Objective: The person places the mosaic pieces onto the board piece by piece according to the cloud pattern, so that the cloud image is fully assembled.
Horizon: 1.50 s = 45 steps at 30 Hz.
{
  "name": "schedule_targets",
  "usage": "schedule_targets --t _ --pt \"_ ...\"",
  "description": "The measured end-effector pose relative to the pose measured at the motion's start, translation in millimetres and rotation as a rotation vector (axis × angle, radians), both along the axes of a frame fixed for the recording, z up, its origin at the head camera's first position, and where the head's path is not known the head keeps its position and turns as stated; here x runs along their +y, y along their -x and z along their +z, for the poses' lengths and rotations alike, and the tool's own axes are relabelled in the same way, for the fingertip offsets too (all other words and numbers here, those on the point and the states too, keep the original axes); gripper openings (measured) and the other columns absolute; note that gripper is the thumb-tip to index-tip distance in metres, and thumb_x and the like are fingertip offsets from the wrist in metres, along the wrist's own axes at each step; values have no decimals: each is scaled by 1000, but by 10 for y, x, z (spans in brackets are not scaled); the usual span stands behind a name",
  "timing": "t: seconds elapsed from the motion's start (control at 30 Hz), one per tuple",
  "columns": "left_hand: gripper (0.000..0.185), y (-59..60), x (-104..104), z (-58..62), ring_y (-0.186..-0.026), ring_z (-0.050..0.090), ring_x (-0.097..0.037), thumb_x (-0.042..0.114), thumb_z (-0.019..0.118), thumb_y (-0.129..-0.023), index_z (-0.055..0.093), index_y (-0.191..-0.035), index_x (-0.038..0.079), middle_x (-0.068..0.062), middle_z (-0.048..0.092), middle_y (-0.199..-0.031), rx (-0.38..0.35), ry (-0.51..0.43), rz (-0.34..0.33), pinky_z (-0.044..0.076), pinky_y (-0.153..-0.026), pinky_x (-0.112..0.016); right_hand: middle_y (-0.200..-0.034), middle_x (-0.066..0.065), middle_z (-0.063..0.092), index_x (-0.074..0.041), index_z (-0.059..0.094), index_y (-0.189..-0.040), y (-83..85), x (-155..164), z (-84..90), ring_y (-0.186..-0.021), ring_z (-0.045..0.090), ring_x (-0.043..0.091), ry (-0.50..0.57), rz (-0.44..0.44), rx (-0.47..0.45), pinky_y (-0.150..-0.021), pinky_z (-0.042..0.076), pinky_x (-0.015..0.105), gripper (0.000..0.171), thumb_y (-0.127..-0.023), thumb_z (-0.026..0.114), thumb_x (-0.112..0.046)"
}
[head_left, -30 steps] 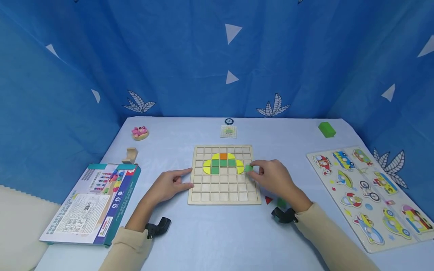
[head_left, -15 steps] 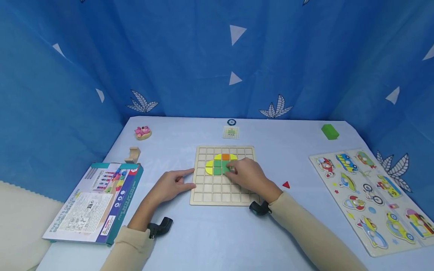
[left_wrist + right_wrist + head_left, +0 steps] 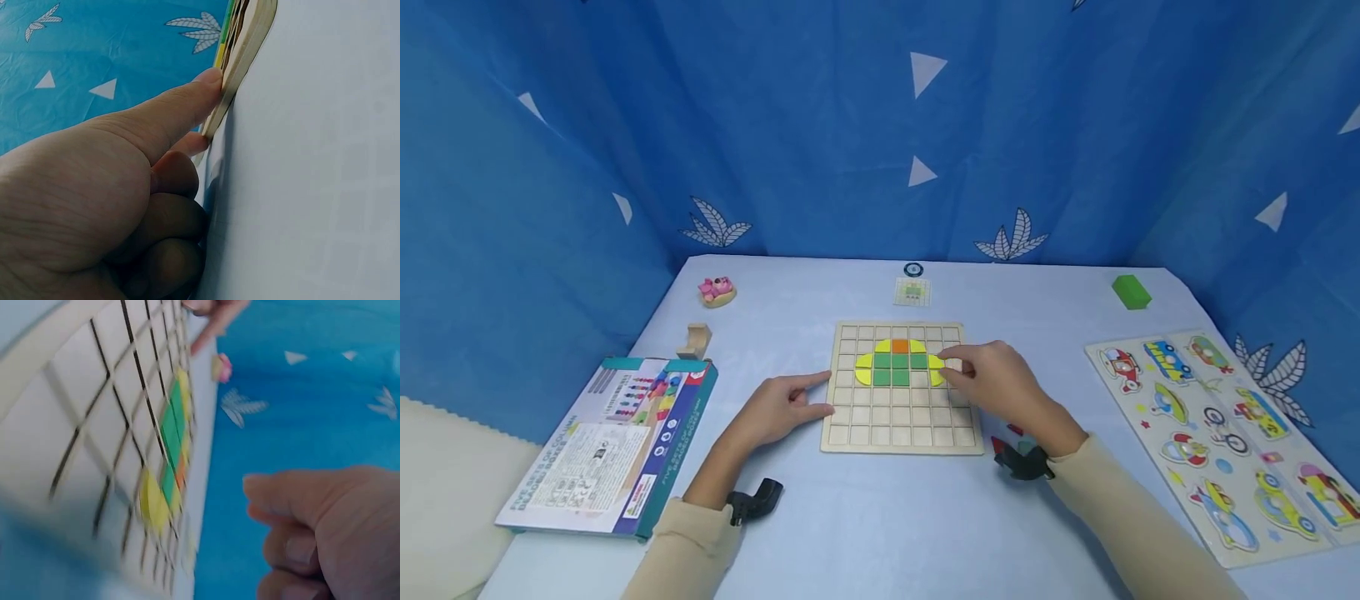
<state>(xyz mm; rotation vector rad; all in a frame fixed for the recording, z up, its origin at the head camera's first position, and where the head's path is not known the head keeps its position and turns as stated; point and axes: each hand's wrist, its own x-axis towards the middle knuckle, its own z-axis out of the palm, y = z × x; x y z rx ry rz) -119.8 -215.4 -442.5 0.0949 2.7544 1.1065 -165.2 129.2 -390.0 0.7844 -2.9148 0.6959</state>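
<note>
A wooden grid board (image 3: pixel 901 417) lies in the middle of the table and carries yellow (image 3: pixel 863 369), green (image 3: pixel 900 369) and orange (image 3: pixel 900 346) tiles. My left hand (image 3: pixel 817 397) rests at the board's left edge, index finger and thumb touching it. In the left wrist view the index fingertip (image 3: pixel 211 78) presses the board's edge (image 3: pixel 247 50), the other fingers curled under. My right hand (image 3: pixel 955 372) hovers over the board's right side next to the yellow tile, fingers curled. The right wrist view shows those curled fingers (image 3: pixel 294 537) beside the board (image 3: pixel 81 425), holding nothing visible.
A red triangle piece (image 3: pixel 998 444) lies by my right wrist. A printed box (image 3: pixel 610 446) is at the left, a vehicle puzzle (image 3: pixel 1225 433) at the right. At the back sit a green block (image 3: pixel 1131 292), a small card (image 3: pixel 912 292), a pink toy (image 3: pixel 716 290) and a wooden piece (image 3: pixel 696 340).
My right hand carried a green tile left onto the board, left it beside the other green tiles, then drew back to the right. The left hand stayed put.
</note>
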Motion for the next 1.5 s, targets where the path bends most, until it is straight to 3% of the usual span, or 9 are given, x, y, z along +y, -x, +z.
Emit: schedule_targets --t 0.13,0.37,0.57,0.73,0.83,1.03,1.3,1.5 --pt "61 30 0 37 -55 42 -16 41 82 -87 64 -142 21 1 47 -60 9 6 -11 32 -54 -30 -57 -9 48 -14 78 -119 -178 452 61 -53 45 11 17 -25 -46 -49 38 26 32 -89 82 -21" --pt "61 28 -15 48 -54 39 -13 40 82 -87 64 -141 19 2 46 -59 14 -2 -14 30 -52 -29 -57 -11 45 -16 79 -114 -618 1015 -95 -53 43 9 -24 -121 -176 -50 33 25 31 -86 84 -28" --pt "60 -9 -37 24 -55 40 -14 39 82 -87 64 -141 20 1 47 -60 3 -3 14 31 -53 -29 -56 -13 43 -15 78 -114 -824 1073 -307 -52 40 5 -66 -130 -185 -51 32 24 34 -85 85 -32" --pt "62 -33 -43 3 -55 40 -15 39 82 -87 64 -142 19 2 47 -60 -4 -6 6 31 -53 -29 -55 -13 41 -15 78 -113 -887 961 -298 -51 38 5 -149 -131 -142 -50 31 25 34 -85 84 -33" --pt "61 -34 -43 5 -55 40 -15 39 82 -87 64 -142 20 2 47 -60 -3 -2 7 31 -52 -29 -55 -13 41 -16 78 -114 -858 873 -229 -50 37 5 -158 -109 -118 -50 31 24 35 -84 85 -33" --pt "60 -24 -25 5 -54 40 -15 39 82 -87 64 -142 20 1 47 -59 2 -10 1 31 -52 -29 -54 -16 43 -14 78 -113 -608 567 -159 -48 39 3 -46 -3 -65 -49 34 24 32 -85 85 -27" --pt "60 -33 19 13 -54 41 -15 39 82 -87 64 -142 21 1 48 -60 -5 -11 9 31 -52 -29 -54 -10 45 -14 77 -118 -103 84 -259 -46 40 7 90 43 -135 -45 30 25 32 -90 80 -30" --pt "61 -15 10 12 -54 41 -15 41 81 -87 63 -142 22 2 47 -60 -3 -5 2 31 -52 -28 -58 -8 49 -15 76 -122 119 -137 -371 -50 43 9 66 45 -149 -50 31 25 33 -93 77 -30"
